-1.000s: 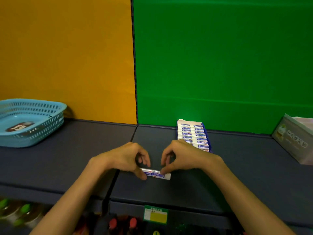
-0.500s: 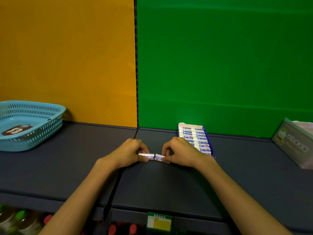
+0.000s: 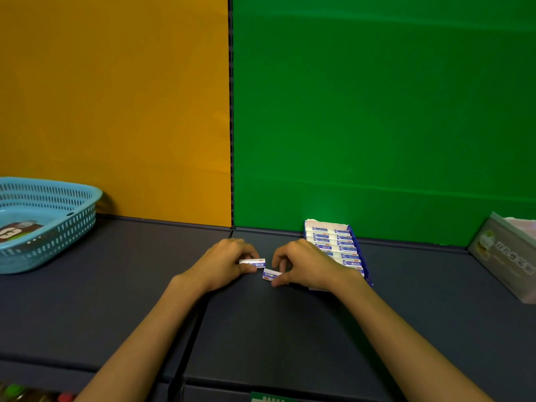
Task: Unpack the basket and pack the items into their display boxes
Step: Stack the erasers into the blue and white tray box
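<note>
Pinching one small white-and-blue packet [image 3: 253, 262] between curled fingers and thumb of the left hand [image 3: 224, 264], its printed end sticking out toward the display box [image 3: 336, 250]. Gripping a second small packet [image 3: 270, 275] in the right hand [image 3: 304, 266], thumb underneath and curled fingers above, just below and beside the first packet, the two ends close together but apart. Hovering both hands low over the dark shelf [image 3: 121, 285], immediately left of the display box; whether the packets are touching the shelf cannot be told. Overlapping the display box's near left corner with the right wrist. Standing open against the green back panel [image 3: 377, 111], the display box showing two columns of matching white-and-blue packets packed in rows inside blue walls. Sitting far to the left of the display box, a light blue perforated basket [image 3: 72, 224], holding a brown pack with white lettering [image 3: 17, 231]. Leaning at the far right of the display box, a grey-green carton [image 3: 504, 256] with printed text. Rising behind the basket, an orange back panel [image 3: 116, 111], meeting the green one left of the display box.
</note>
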Demonstrator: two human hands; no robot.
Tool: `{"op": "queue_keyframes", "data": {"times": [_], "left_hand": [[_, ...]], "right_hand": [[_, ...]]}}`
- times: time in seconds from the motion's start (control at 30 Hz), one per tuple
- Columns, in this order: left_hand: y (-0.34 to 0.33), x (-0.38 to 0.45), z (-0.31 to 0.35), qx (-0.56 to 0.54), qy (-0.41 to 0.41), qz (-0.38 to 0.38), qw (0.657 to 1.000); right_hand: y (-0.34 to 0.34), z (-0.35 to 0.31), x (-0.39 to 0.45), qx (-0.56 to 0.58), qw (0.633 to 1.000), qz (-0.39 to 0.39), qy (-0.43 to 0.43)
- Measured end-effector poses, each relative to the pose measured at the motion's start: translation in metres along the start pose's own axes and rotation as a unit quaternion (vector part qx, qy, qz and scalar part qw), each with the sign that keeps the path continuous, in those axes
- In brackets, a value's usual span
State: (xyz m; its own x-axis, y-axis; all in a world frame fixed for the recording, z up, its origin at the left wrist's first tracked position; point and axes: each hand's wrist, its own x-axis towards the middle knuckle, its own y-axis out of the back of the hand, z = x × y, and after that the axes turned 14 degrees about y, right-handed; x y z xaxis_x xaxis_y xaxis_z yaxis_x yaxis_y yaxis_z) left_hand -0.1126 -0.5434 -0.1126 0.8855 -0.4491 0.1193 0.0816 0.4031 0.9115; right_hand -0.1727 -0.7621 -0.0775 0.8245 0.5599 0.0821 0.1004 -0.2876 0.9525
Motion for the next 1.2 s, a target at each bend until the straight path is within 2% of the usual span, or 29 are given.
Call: {"op": "queue_keyframes", "data": {"times": [0.17, 0.33, 0.47, 0.6, 0.83, 0.97, 1.2], "left_hand": [[-0.003, 0.002, -0.007, -0.007, 0.010, 0.017, 1.000], [-0.003, -0.001, -0.013, -0.012, 0.010, 0.025, 1.000], [-0.003, 0.000, -0.013, -0.018, 0.012, 0.030, 0.999], [-0.003, 0.000, -0.014, -0.008, 0.008, 0.030, 0.999], [-0.001, -0.003, -0.008, 0.004, 0.007, 0.047, 0.999], [0.002, -0.005, -0.001, -0.005, 0.004, 0.076, 0.997], [0.012, -0.005, 0.025, -0.035, -0.017, 0.111, 0.993]], "right_hand": [[-0.001, 0.002, 0.008, -0.022, 0.999, 0.018, -0.020], [0.005, 0.004, 0.009, -0.035, 0.999, 0.017, 0.012], [0.016, 0.005, 0.009, -0.041, 0.998, -0.049, 0.026], [0.018, 0.008, 0.009, -0.066, 0.994, -0.079, 0.042], [0.014, 0.006, 0.008, -0.012, 0.999, -0.039, 0.010], [0.012, 0.005, 0.008, -0.005, 0.999, -0.038, 0.024], [0.027, 0.010, -0.014, 0.062, 0.995, 0.074, 0.020]]}}
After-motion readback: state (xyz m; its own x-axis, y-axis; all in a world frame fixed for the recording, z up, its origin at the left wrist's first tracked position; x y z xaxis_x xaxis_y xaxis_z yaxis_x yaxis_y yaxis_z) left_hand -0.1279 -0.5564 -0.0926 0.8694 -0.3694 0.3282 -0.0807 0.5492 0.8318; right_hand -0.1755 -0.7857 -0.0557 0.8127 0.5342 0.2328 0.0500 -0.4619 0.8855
